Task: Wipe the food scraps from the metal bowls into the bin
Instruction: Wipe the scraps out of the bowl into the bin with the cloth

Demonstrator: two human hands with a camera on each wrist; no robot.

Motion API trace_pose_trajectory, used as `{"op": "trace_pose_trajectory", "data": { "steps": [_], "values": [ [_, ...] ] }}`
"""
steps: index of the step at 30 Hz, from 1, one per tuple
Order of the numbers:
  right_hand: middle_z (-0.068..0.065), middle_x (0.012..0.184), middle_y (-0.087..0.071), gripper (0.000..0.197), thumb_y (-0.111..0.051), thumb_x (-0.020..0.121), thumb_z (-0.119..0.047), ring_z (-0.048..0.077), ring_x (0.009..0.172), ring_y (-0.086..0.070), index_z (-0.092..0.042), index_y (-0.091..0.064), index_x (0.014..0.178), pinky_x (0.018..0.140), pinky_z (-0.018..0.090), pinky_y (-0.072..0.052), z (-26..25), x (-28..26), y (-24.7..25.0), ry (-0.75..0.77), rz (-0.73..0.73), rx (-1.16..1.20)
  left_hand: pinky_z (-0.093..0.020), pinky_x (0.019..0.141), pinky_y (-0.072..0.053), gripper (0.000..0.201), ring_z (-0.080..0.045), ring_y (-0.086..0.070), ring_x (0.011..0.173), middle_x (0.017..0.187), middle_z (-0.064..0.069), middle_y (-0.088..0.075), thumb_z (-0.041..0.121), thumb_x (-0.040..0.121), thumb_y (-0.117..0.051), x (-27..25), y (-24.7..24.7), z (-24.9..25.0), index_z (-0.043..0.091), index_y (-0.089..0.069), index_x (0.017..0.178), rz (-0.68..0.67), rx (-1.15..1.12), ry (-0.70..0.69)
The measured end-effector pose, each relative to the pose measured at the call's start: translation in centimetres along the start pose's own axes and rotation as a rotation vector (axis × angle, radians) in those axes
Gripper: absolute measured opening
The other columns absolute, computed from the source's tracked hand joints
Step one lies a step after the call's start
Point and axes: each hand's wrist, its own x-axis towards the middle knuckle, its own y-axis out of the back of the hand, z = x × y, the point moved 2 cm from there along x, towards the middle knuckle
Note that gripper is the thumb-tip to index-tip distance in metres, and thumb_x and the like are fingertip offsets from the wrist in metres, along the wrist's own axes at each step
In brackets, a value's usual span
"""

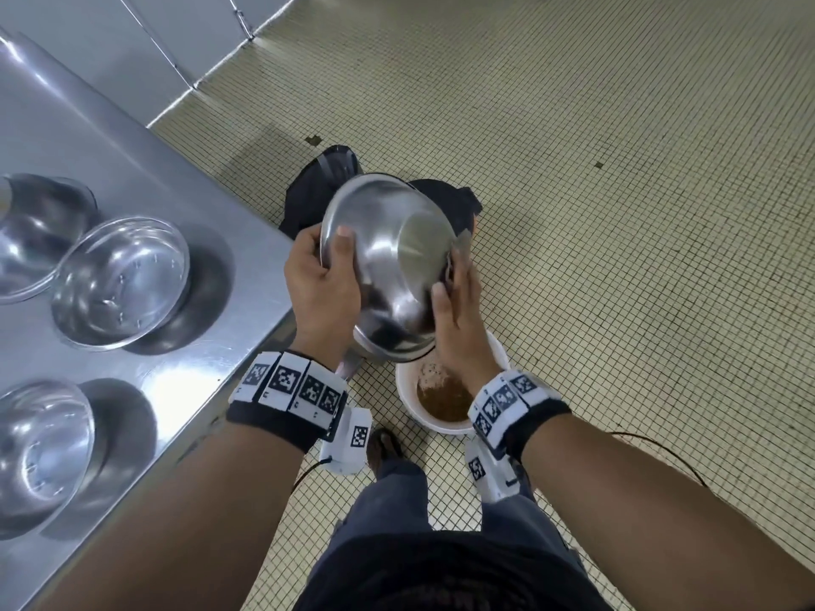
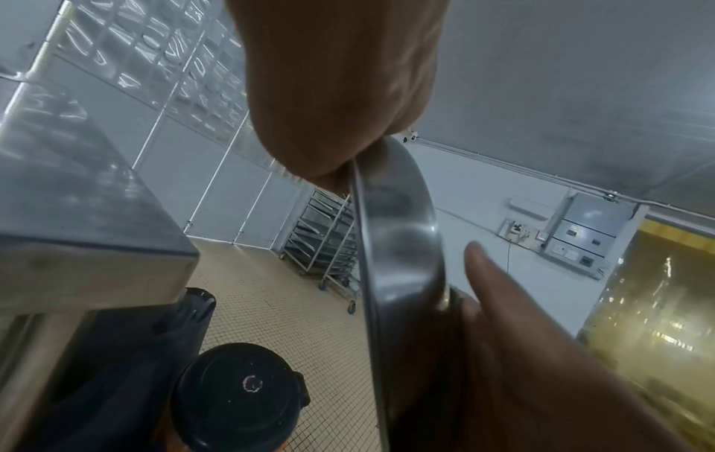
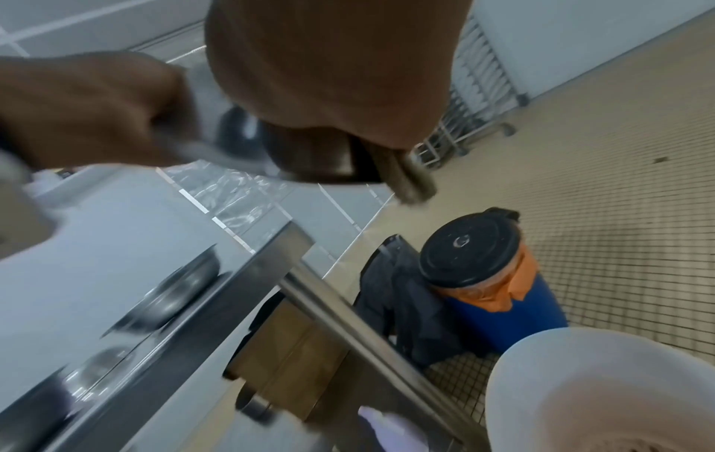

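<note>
The left hand [image 1: 324, 282] grips the rim of a metal bowl [image 1: 388, 262], thumb on the outside wall, and holds it tipped on edge so its mouth faces away and down. The right hand [image 1: 456, 319] lies against the bowl's far edge, fingers tucked behind the rim; whether they hold a cloth or scraper I cannot tell. Directly below stands a white bin [image 1: 405, 390] on the tiled floor, brown scraps already in it. To wipe well, I judge the bowl should stay steeply tilted over the bin's opening and the sweep should run from base towards the lower rim. Three more bowls [image 1: 119, 280] rest on the steel desk [image 1: 198, 178] beside.
</note>
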Motion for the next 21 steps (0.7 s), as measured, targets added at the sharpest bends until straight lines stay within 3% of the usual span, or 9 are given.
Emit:
{"op": "trace_pose_trajectory", "data": {
  "steps": [3,5,8,9,12,14,17,19,21],
  "values": [
    [-0.009,0.167,0.026,0.08,-0.034,0.099,-0.066,-0.013,0.145,0.02,-0.039,0.009,0.162,0.116,0.021,-0.016,0.6,-2.1,-1.6,0.095,-0.011,-0.078,-0.017,0.066,-0.051,0.018,-0.007,-0.062,0.08,0.088,0.008,-0.064,0.036,0.103,-0.06,0.7,0.0,0.1,0.018,-0.063,0.103,0.041,-0.022,0.021],
    [-0.01,0.164,0.034,0.086,-0.035,0.096,-0.065,-0.005,0.148,0.027,-0.035,0.009,0.163,0.117,0.022,-0.014,0.6,-2.9,-2.0,0.128,-0.017,-0.118,-0.016,0.067,-0.05,0.017,-0.003,-0.061,0.079,0.087,0.008,-0.064,0.035,0.103,-0.059,0.9,-0.1,0.3,0.018,-0.063,0.102,0.058,-0.045,0.03],
    [0.003,0.168,0.025,0.085,-0.032,0.099,-0.065,0.026,0.157,0.019,-0.021,0.0,0.165,0.125,0.054,-0.016,-0.3,-2.8,-1.9,0.262,0.013,-0.202,-0.013,0.065,-0.049,0.015,0.004,-0.06,0.074,0.088,0.009,-0.064,0.034,0.104,-0.058,0.8,-0.1,0.8,0.019,-0.061,0.102,0.046,-0.05,0.005],
    [0.009,0.17,0.017,0.083,-0.028,0.101,-0.064,0.029,0.157,0.017,-0.014,-0.006,0.164,0.126,0.057,-0.01,-0.8,-2.5,-1.8,0.337,0.024,-0.257,-0.014,0.064,-0.05,0.015,0.005,-0.06,0.071,0.087,0.008,-0.064,0.034,0.105,-0.058,0.7,-0.2,1.0,0.019,-0.061,0.103,0.027,-0.047,-0.009],
    [0.019,0.169,-0.011,0.075,-0.016,0.107,-0.053,0.022,0.159,0.005,0.0,-0.027,0.158,0.128,0.046,0.0,-3.0,-0.4,-1.4,0.553,0.089,-0.39,-0.018,0.059,-0.052,0.017,0.001,-0.06,0.065,0.086,0.004,-0.064,0.031,0.106,-0.057,-0.2,-0.6,1.2,0.014,-0.061,0.107,-0.057,-0.03,-0.045],
    [0.016,0.165,-0.03,0.065,-0.014,0.11,-0.043,0.024,0.158,-0.014,-0.003,-0.037,0.155,0.128,0.051,-0.01,-4.6,1.7,-0.7,0.61,0.101,-0.426,-0.014,0.062,-0.051,0.013,0.004,-0.062,0.068,0.089,0.004,-0.066,0.029,0.106,-0.057,-1.0,-0.7,1.0,0.017,-0.062,0.108,-0.097,-0.025,-0.04],
    [0.009,0.155,-0.048,0.056,-0.034,0.108,-0.031,0.024,0.144,-0.044,-0.006,-0.031,0.158,0.118,0.052,-0.035,-5.6,4.3,0.9,0.533,0.143,-0.359,-0.014,0.064,-0.053,0.012,0.004,-0.066,0.073,0.092,0.004,-0.069,0.029,0.106,-0.057,-2.3,-0.6,0.8,0.019,-0.063,0.11,-0.131,-0.053,-0.014],
    [0.011,0.162,-0.037,0.063,-0.041,0.105,-0.035,0.024,0.143,-0.043,-0.006,-0.027,0.159,0.117,0.048,-0.036,-5.3,4.6,1.5,0.442,0.166,-0.38,-0.011,0.063,-0.051,0.012,0.008,-0.064,0.072,0.091,0.005,-0.068,0.026,0.106,-0.058,-2.7,-0.5,1.0,0.015,-0.063,0.11,-0.124,-0.077,-0.022],
    [0.01,0.169,-0.02,0.062,-0.037,0.105,-0.042,0.025,0.152,-0.027,-0.01,-0.032,0.159,0.122,0.048,-0.025,-4.5,3.3,1.0,0.43,0.142,-0.465,-0.01,0.062,-0.05,0.01,0.01,-0.063,0.071,0.089,0.007,-0.067,0.024,0.106,-0.059,-2.3,-0.1,1.1,0.015,-0.063,0.108,-0.092,-0.071,-0.023]
  ]
}}
